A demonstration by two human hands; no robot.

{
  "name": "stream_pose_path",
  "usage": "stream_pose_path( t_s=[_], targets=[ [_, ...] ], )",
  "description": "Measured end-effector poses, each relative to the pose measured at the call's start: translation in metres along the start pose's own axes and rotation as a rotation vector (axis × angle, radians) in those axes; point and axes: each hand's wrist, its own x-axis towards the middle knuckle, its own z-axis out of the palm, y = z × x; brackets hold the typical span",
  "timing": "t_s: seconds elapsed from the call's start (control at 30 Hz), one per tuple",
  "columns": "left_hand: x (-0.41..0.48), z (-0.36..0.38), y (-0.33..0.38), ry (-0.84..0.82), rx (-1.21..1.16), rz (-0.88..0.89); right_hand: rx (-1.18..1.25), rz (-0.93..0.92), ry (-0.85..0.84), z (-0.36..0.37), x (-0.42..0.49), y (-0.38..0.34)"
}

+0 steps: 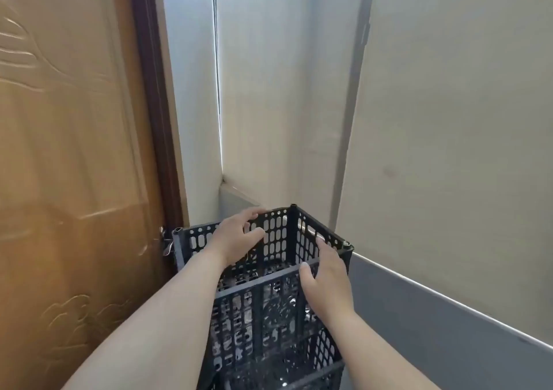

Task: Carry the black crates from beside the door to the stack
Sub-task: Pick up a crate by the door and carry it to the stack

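Observation:
A black perforated crate [276, 235] is the top one of a stack of black crates [254, 317] in the corner beside the door. My left hand [236, 238] grips the top crate's far wall, fingers curled over the rim and thumb on the inner face. At the crate's near right corner lies my right hand [327, 277], its fingers stretched along the right wall's rim and its thumb touching the near rim. The lower crates are partly hidden by my forearms.
A brown wooden door [74, 150] wrapped in plastic film stands close on the left. Cream walls [449, 135] with a grey skirting band [419, 308] close in the corner behind and to the right of the crates.

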Motion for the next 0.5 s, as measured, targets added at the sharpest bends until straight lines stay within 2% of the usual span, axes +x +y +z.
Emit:
stream_pose_path(
  t_s=[0.2, 0.37, 0.5],
  targets=[
    [0.058, 0.002, -0.009, -0.122, -0.001, -0.110, 0.015, 0.068, -0.048, 0.022, 0.037, 0.038],
    [0.105, 0.000, -0.030, -0.192, 0.030, -0.135, 0.085, 0.181, 0.000, 0.048, 0.047, 0.058],
    [0.142, 0.002, -0.052, -0.235, -0.036, -0.166, 0.204, 0.298, 0.070, 0.077, 0.052, 0.059]
  ],
)
